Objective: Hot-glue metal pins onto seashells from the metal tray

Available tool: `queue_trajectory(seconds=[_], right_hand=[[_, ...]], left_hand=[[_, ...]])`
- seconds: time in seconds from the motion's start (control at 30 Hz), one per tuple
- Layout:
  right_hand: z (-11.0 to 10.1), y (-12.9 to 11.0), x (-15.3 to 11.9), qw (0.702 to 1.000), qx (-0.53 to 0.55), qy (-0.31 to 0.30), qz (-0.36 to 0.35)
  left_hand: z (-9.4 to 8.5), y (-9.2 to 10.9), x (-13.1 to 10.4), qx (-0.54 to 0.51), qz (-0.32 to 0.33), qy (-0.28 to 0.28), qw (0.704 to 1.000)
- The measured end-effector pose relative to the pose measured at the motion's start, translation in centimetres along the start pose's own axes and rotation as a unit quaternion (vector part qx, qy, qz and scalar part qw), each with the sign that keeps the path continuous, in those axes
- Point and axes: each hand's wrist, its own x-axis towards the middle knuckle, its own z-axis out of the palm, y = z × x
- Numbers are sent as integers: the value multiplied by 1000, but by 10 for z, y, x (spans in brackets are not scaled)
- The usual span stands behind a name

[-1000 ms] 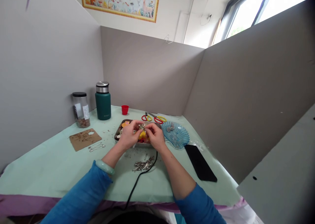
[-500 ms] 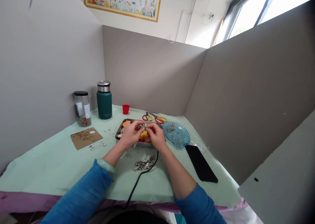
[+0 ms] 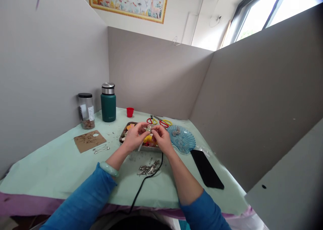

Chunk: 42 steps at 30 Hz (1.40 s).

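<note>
Both hands meet above a metal tray [image 3: 151, 149] that holds yellow, orange, red and white small pieces. My left hand [image 3: 135, 136] pinches a small whitish-green item [image 3: 148, 128] between thumb and fingers. On its other side my right hand [image 3: 163, 139] closes its fingertips on the same item. What exactly it is cannot be made out at this size. Below the hands a heap of small metal clips [image 3: 149, 168] lies on the cloth, beside a black cord [image 3: 141, 186].
To the left stand a green flask [image 3: 108, 107] and a clear jar [image 3: 87, 112], with a brown card [image 3: 89, 140] and safety pins [image 3: 101, 149] before them. A red cup [image 3: 130, 112] and scissors [image 3: 165, 123] lie behind the tray. At right are a blue shell-shaped dish [image 3: 183, 140] and a black slab [image 3: 208, 169].
The view has shifted slightly, so everything sits a little further right. Both hands stay over the tray, and the small item between the fingertips has turned a little and shows more.
</note>
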Motion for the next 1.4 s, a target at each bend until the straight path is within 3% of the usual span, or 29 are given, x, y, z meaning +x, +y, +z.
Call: queue_trajectory(seconds=[0.23, 0.83, 1.27, 1.4], right_hand=[[0, 0, 1, 1000, -4, 9, -21], [-3, 0, -2, 987, -137, 15, -86], [-3, -10, -4, 966, -203, 11, -161], [-2, -11, -3, 962, -208, 18, -174]], left_hand=[[-1, 0, 0, 33, -1, -6, 999], [-2, 2, 0, 66, 5, -8, 998], [-1, -4, -1, 24, -2, -25, 999], [2, -4, 0, -48, -35, -32, 998]])
